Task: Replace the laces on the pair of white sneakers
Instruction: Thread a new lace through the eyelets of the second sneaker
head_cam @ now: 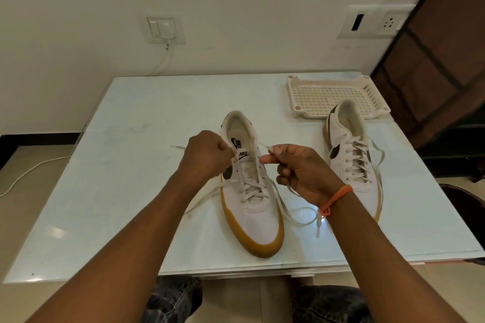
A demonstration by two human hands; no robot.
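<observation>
Both grips, left hand [207, 156] and right hand [301, 169], pinched on lace [265, 148] over mid-table sneaker [253, 202].

Bare table [126, 165] lies open leftward; the second sneaker [351, 155] and tray [296, 92] crowd the right.

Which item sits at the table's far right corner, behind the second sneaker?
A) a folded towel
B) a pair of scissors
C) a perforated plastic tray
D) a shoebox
C: a cream perforated plastic tray lies at the far right corner of the table, just beyond the heel of the second sneaker.
</observation>
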